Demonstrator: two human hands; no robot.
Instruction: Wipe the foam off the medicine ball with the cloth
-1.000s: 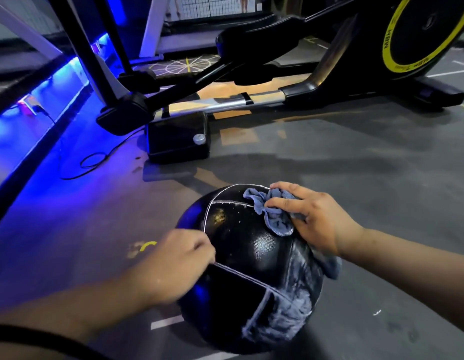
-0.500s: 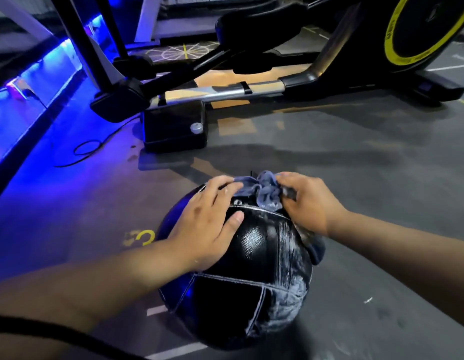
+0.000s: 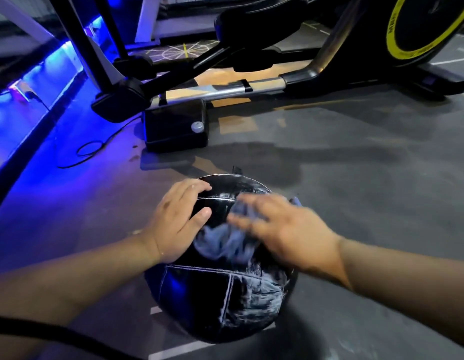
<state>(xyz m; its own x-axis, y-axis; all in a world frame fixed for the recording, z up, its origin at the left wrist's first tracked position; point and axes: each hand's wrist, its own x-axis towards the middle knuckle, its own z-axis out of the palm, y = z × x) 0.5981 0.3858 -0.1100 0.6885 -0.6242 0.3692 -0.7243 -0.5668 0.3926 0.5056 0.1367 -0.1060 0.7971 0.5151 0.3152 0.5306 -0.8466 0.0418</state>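
- My left forearm (image 3: 70, 276), left of the medicine ball (image 3: 199, 294), is bare, wrist to frame edge.
- My left hand (image 3: 177, 224) shows a short, rounded thumbnail.
- Right of the ball, my right hand (image 3: 285, 229) is blurred; my right forearm (image 3: 407, 279) is bare too.
- A black cord (image 3: 70, 333) curves below-left of the ball, across my left arm.
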